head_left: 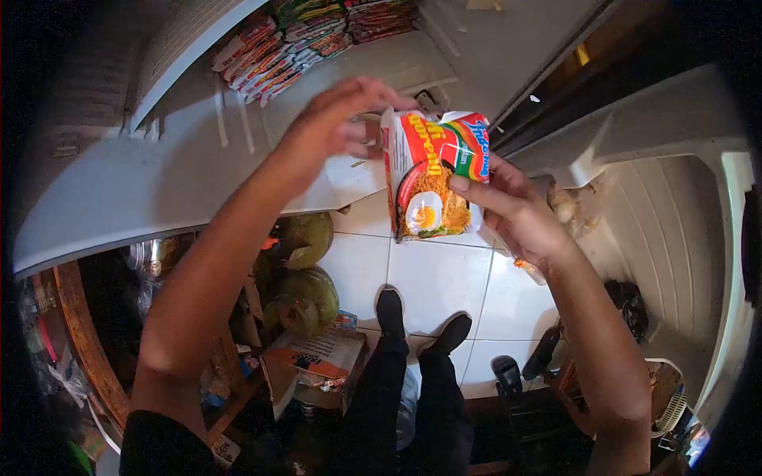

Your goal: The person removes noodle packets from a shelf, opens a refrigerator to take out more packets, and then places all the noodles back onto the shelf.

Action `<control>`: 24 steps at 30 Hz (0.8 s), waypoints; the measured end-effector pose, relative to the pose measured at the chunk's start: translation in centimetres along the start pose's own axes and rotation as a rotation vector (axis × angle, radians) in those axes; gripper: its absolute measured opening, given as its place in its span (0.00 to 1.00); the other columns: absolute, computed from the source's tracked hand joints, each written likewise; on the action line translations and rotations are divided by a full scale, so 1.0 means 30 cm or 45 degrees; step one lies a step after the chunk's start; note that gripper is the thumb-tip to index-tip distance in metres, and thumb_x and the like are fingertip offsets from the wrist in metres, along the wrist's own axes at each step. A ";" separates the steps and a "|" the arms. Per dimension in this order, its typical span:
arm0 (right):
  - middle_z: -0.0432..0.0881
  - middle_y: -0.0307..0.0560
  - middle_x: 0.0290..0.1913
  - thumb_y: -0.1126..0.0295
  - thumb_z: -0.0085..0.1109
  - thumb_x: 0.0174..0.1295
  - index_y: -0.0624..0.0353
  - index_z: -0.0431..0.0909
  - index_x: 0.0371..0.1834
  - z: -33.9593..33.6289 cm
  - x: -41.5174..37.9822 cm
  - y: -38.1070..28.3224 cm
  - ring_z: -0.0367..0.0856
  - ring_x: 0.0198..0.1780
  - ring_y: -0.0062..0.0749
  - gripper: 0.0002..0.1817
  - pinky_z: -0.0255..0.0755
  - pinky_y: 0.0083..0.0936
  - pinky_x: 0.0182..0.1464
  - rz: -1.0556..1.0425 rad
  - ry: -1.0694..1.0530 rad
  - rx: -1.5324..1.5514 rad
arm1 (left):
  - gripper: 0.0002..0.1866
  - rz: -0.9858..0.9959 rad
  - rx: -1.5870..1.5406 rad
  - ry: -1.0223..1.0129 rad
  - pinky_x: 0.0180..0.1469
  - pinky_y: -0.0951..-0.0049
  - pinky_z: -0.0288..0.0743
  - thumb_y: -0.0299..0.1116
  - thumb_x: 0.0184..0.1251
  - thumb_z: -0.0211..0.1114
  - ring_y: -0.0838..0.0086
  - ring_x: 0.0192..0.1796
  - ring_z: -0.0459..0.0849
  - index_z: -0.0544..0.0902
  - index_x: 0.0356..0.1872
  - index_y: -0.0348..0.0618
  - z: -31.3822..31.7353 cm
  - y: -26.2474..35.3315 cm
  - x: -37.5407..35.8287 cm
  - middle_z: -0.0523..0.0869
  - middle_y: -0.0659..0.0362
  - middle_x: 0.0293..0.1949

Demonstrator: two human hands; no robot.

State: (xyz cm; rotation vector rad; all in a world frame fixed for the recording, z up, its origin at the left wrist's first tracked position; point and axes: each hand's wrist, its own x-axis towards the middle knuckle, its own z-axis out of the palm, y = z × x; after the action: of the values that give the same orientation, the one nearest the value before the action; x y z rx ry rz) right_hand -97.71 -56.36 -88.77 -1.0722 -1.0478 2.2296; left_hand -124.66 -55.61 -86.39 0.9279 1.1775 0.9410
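Note:
My right hand (520, 202) grips an instant noodle packet (436, 178), thumb across its front and fingers behind. The packet is red, white and green, with a fried egg and noodles pictured on it. To its left, my left hand (349, 119) is raised with fingers apart and slightly blurred, close to the packet's upper left edge and holding nothing. Beyond it, rows of similar noodle packets (270, 59) are lined up inside a pale cabinet-like compartment (389, 59).
Green gas cylinders (313, 293) stand on the white tiled floor (436, 278) at left, beside an opened cardboard box (317, 357). A pale moulded panel (659, 230) curves along the right. Sandals (542, 353) and a wicker basket (669, 393) lie at lower right.

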 end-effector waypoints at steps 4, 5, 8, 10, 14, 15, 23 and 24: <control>0.84 0.37 0.54 0.67 0.68 0.66 0.57 0.75 0.62 0.021 -0.023 0.013 0.80 0.54 0.18 0.22 0.72 0.18 0.55 -0.060 0.027 -0.058 | 0.35 0.146 0.602 1.096 0.52 0.63 0.80 0.61 0.64 0.65 0.65 0.51 0.87 0.78 0.57 0.38 -0.213 0.004 0.188 0.86 0.50 0.55; 0.84 0.38 0.54 0.69 0.67 0.66 0.58 0.75 0.62 0.028 -0.024 0.012 0.79 0.55 0.19 0.22 0.72 0.20 0.58 -0.067 0.009 -0.033 | 0.41 0.111 0.679 1.274 0.55 0.64 0.79 0.63 0.62 0.66 0.64 0.54 0.86 0.75 0.61 0.33 -0.305 0.017 0.225 0.85 0.48 0.57; 0.83 0.39 0.55 0.72 0.66 0.67 0.59 0.74 0.63 0.035 -0.020 0.006 0.79 0.57 0.22 0.22 0.70 0.23 0.62 -0.077 -0.050 0.030 | 0.42 0.105 0.693 1.316 0.55 0.62 0.78 0.62 0.66 0.63 0.63 0.55 0.83 0.73 0.67 0.33 -0.772 -0.040 0.370 0.83 0.48 0.57; 0.83 0.39 0.56 0.73 0.66 0.67 0.59 0.73 0.63 0.042 -0.018 0.007 0.78 0.58 0.21 0.22 0.70 0.23 0.62 -0.069 -0.043 0.043 | 0.38 0.135 0.627 1.180 0.53 0.58 0.78 0.59 0.71 0.59 0.63 0.52 0.82 0.73 0.69 0.37 -0.923 -0.085 0.414 0.82 0.51 0.57; 0.82 0.39 0.57 0.74 0.66 0.66 0.59 0.72 0.65 0.037 -0.025 0.015 0.78 0.59 0.21 0.24 0.70 0.24 0.63 -0.030 -0.014 0.002 | 0.38 -0.206 1.320 1.292 0.71 0.62 0.65 0.63 0.73 0.52 0.59 0.68 0.76 0.70 0.72 0.42 -1.035 -0.095 0.461 0.74 0.46 0.69; 0.82 0.39 0.57 0.74 0.66 0.66 0.59 0.72 0.65 0.031 -0.026 0.027 0.78 0.59 0.21 0.24 0.70 0.24 0.63 -0.030 -0.013 0.003 | 0.37 -0.171 1.252 1.282 0.71 0.61 0.65 0.61 0.73 0.52 0.58 0.69 0.74 0.71 0.72 0.43 -1.077 -0.099 0.472 0.74 0.47 0.70; 0.81 0.38 0.57 0.74 0.65 0.67 0.58 0.71 0.65 0.008 -0.023 0.020 0.77 0.59 0.21 0.24 0.70 0.24 0.64 0.001 -0.013 -0.071 | 0.30 0.237 1.504 1.416 0.71 0.57 0.64 0.52 0.74 0.53 0.51 0.68 0.74 0.71 0.68 0.42 -1.027 -0.123 0.448 0.75 0.46 0.67; 0.82 0.39 0.57 0.73 0.65 0.67 0.58 0.72 0.65 0.001 -0.024 0.022 0.78 0.59 0.22 0.23 0.71 0.25 0.63 -0.017 -0.010 -0.067 | 0.28 0.356 0.946 1.512 0.67 0.55 0.68 0.49 0.74 0.53 0.51 0.65 0.75 0.71 0.67 0.41 -0.852 -0.077 0.387 0.75 0.46 0.65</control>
State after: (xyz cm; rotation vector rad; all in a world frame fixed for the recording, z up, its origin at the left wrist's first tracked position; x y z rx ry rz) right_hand -97.36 -57.26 -88.96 -1.0766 -1.1192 2.2087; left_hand -148.08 -43.19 -95.83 1.1388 2.5710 1.3687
